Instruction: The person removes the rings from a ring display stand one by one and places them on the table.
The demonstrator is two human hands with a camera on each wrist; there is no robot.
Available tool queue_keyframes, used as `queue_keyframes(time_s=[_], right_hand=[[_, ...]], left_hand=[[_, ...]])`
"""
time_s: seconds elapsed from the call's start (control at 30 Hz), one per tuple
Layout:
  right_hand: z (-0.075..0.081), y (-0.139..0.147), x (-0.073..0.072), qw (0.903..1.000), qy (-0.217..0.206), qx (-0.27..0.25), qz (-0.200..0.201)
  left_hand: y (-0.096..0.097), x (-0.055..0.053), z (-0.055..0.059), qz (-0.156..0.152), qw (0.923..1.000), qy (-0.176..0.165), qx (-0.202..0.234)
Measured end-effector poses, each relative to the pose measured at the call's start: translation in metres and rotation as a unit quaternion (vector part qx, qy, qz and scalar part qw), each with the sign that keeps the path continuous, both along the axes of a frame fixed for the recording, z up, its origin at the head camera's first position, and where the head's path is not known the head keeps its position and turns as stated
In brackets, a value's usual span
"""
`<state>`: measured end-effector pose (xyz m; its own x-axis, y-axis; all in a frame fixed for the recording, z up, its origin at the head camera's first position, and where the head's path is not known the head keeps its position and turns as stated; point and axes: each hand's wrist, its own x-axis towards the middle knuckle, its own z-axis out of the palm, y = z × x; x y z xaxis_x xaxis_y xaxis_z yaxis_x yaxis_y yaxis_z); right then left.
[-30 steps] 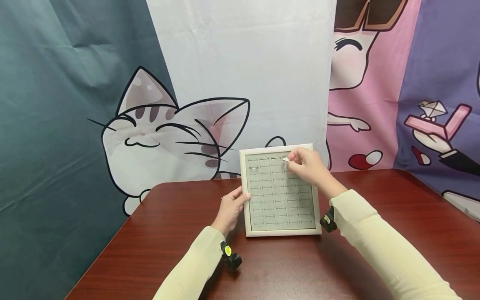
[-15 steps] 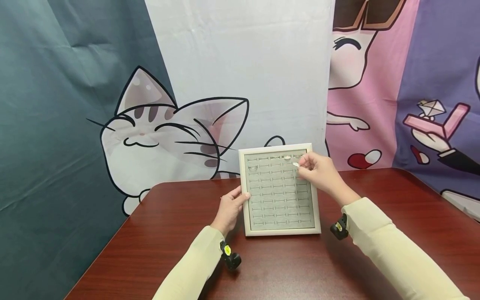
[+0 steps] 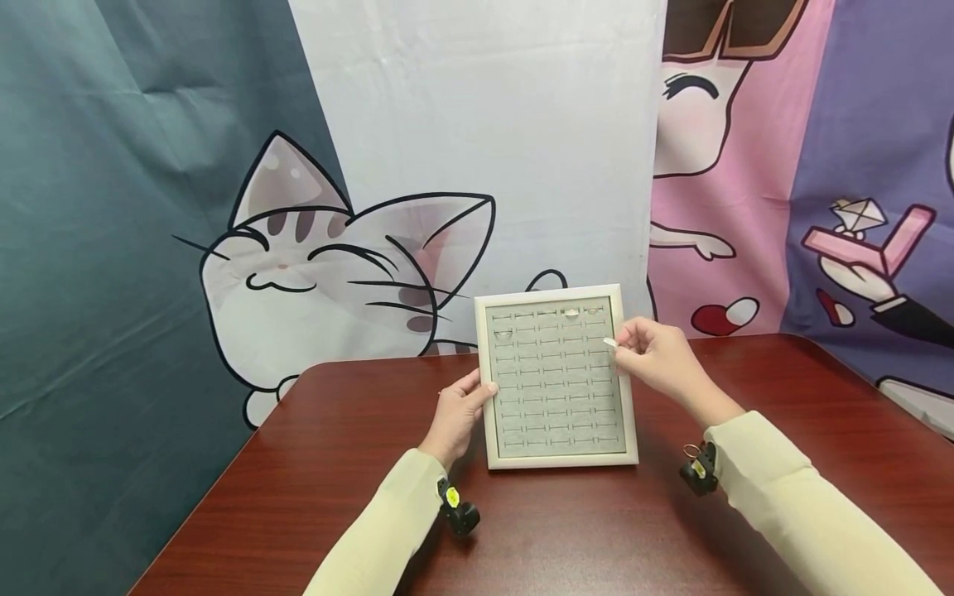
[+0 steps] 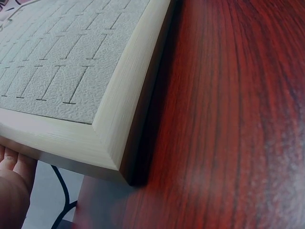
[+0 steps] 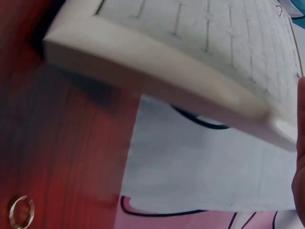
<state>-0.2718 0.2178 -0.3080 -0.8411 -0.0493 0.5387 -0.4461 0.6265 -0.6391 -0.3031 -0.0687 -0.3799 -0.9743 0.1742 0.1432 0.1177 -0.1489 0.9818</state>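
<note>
A pale-framed ring display board (image 3: 559, 389) with grey slotted padding stands tilted back on the table in the head view. My left hand (image 3: 456, 411) grips its left edge, thumb on the front of the frame; in the left wrist view its fingers (image 4: 19, 167) lie at the frame's edge. Near the board's right edge my right hand (image 3: 656, 360) pinches a small whitish, shiny piece, seemingly a ring (image 3: 609, 342). Two rings sit in the top row: a silvery ring (image 3: 570, 313) and a fainter ring (image 3: 593, 311). Another ring (image 3: 503, 334) sits at the left of the second row.
A loose gold-coloured ring (image 5: 21, 212) lies on the reddish-brown table (image 3: 335, 463), right of the board. Behind the table hangs a cartoon-printed cloth (image 3: 522, 149). Black wrist cameras (image 3: 460, 515) are worn on both wrists.
My right hand has drawn back from the top row, moving right and down with the small piece. The top-row rings and the loose ring have come into view. The left hand stays put.
</note>
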Motion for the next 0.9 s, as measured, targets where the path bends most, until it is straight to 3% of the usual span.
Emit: queue_keyframes(time_s=[0.27, 0.47, 0.9], right_hand=[[-0.016, 0.018, 0.008, 0.9992, -0.019, -0.034, 0.009], [-0.024, 0.031, 0.015, 0.999, -0.032, -0.03, -0.009], [-0.039, 0.061, 0.032, 0.9964, -0.075, -0.038, -0.002]], left_hand=[[0.0, -0.001, -0.001, -0.001, 0.9999, 0.01, -0.003], [0.0, 0.0, 0.0, -0.001, 1.0, 0.005, -0.003], [0.0, 0.0, 0.002, 0.0, 1.0, 0.0, 0.0]])
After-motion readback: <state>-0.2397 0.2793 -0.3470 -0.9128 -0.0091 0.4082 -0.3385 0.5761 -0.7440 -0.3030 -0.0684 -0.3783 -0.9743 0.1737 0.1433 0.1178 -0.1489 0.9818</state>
